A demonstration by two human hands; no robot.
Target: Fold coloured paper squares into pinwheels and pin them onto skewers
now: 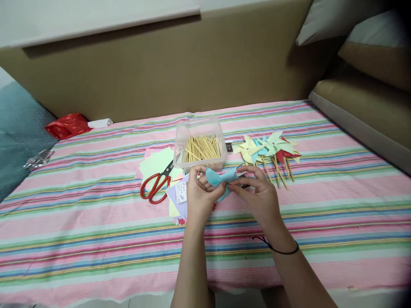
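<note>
Between my two hands is a light blue paper pinwheel (222, 177), its blades folded toward the middle. My left hand (203, 194) is closed on its left side, with the thumb pressed near the centre. The fingers of my right hand (258, 193) pinch at the right side, close to the centre; whether they also hold something small there I cannot make out. Just beyond my hands stands a clear plastic box (180, 143) with many thin wooden sticks (203, 149) in it.
Left of the box, red-handled scissors (156, 187) lie on coloured paper sheets (150, 164), near a small white packet (181, 192). Several finished pinwheels on sticks (272, 145) lie to the right. A red plastic bag (69, 125) sits far left on the striped cloth (96, 222).
</note>
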